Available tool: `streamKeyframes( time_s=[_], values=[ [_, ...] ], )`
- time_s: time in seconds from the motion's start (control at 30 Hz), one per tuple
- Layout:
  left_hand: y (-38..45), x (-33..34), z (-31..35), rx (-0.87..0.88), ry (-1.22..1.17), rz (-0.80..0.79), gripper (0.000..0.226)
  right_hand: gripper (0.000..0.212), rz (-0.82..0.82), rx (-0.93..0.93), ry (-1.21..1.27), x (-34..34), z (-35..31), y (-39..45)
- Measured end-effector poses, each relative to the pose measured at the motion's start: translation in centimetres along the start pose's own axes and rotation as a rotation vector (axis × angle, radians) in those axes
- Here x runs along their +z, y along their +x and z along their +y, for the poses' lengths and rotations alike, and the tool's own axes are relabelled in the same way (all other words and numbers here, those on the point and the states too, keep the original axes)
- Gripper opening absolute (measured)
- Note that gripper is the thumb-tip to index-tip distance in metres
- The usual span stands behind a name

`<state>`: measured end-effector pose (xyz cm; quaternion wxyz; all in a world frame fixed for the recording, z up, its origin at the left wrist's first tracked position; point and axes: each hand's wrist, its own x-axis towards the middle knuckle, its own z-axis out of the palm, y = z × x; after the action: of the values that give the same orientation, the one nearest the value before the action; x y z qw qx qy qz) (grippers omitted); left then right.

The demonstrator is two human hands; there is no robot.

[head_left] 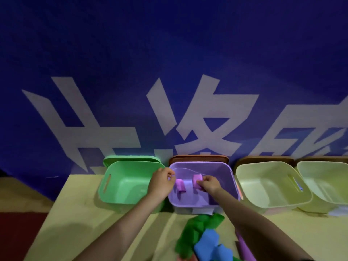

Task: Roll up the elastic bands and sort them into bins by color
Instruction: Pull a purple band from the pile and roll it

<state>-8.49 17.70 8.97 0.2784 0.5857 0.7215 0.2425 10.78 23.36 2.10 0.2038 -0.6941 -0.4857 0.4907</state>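
1. Both arms reach over the purple bin point(222, 172); left hand point(163, 182) curled, fingertips pinching a purple band point(180, 184).
2. Right hand point(209, 184) curled, gripping a rolled purple band point(197, 181) at its fingertips.

— What is the table point(79, 219) like?

— It is yellow and flat. It stands in front of a blue wall.

— What sits on it?

— Four bins stand in a row at the back. On the left is a green bin point(123, 182). Next is a purple bin point(224, 187). Then come two pale yellow bins, one point(267, 187) beside the other point(327, 181).

— Anything at the front?

— Yes, a heap of bands. There are green bands point(195, 230) and blue bands point(212, 245) piled together.
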Motion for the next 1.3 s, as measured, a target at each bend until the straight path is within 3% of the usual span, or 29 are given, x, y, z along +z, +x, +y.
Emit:
streamKeyframes(
  time_s=[0.23,0.47,0.7,0.83,0.93,1.03,1.17,1.3],
  values=[
    [3.9,2.3,-4.6,0.130,0.166,-0.072,0.024,0.037,-0.013,0.092,-0.275,4.5,2.2,5.5],
    [4.5,3.8,-5.4,0.089,0.015,-0.017,0.026,0.040,-0.046,0.037,-0.356,4.8,1.8,6.4],
    [4.4,4.5,-5.8,0.078,0.020,0.008,0.025,0.039,-0.070,0.058,-0.379,5.3,1.5,6.7],
    [4.4,4.7,-5.8,0.070,0.008,0.020,0.024,0.025,-0.102,0.088,-0.551,5.5,0.8,6.9],
    [4.3,4.7,-5.9,0.069,-0.002,0.020,0.025,0.042,-0.010,0.129,-0.622,5.3,0.7,6.9],
    [4.3,4.7,-5.9,0.064,-0.006,0.019,0.025,0.062,0.043,0.272,-0.533,4.7,0.9,7.0],
    [4.3,4.8,-5.9,0.059,-0.009,0.024,0.026,0.046,0.020,0.220,-0.540,5.8,0.9,6.9],
    [4.2,5.0,-5.9,0.065,-0.018,0.043,0.026,0.042,0.025,0.193,-0.564,6.0,0.5,6.1]
  ],
)
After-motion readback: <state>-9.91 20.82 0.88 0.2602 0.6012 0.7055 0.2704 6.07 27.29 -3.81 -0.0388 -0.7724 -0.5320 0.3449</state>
